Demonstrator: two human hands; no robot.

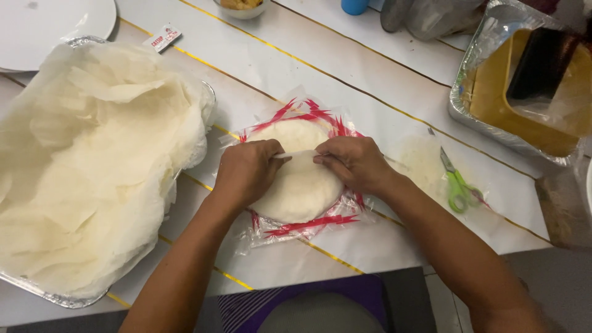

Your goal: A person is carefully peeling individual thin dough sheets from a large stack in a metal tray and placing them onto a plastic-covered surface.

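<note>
Here, the person works at a white table (370, 80) that has thin gold lines running slanted across it. In the middle lies a round stack of pale thin wrappers (299, 185), and it rests on its opened clear plastic bag (308, 225) with red stripes around the edge. Both hands are on this stack. The left hand (246, 169) has the fingers closed together and pinches the edge of the top sheet (296, 154), and the right hand (354, 163) pinches the same sheet from the other side, so the thin edge is stretched between the two hands and lifted a little from the stack.

On the left side stands a big foil tray (68, 299), full of loose separated sheets (92, 160) that pile over the rim. Behind it I see a part of a white plate (55, 24) and a small sauce packet (162, 37) lying on the table. To the right of the hands are scissors with green handles (459, 188), near but apart from the bag. Further right stands another foil tray (468, 114), covered with clear film, and something yellow and dark is inside; I cannot tell what it is. At the far edge there is a small bowl (242, 7) and a blue cup (354, 6), only partly visible.
</note>
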